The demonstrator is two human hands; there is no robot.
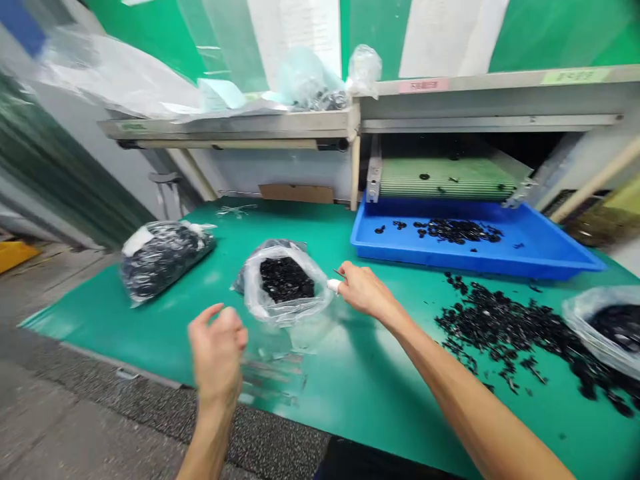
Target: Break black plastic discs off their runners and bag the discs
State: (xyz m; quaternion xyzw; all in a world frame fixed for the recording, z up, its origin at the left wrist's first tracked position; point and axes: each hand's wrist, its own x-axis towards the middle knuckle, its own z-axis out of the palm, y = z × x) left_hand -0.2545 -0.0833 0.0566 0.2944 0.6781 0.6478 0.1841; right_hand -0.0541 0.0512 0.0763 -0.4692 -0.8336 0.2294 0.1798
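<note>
My right hand (363, 290) is pinched on a small, thin, dark piece (340, 273) just right of an open clear plastic bag (255, 303). A white covering (334, 285) sits on one of its fingertips. The bag stands upright with its rim folded outward, filled with small black parts (286, 279). In front of the bag's left side, my left hand (217, 350) is raised with curled fingers, slightly blurred. What it holds, if anything, does not show.
A filled bag (167, 260) lies at the left of the green table (360, 400). On the right, loose black parts (500, 327) spread beside another open bag (600, 300). Behind them, a blue tray (400, 250) holds more parts below a green conveyor (450, 175).
</note>
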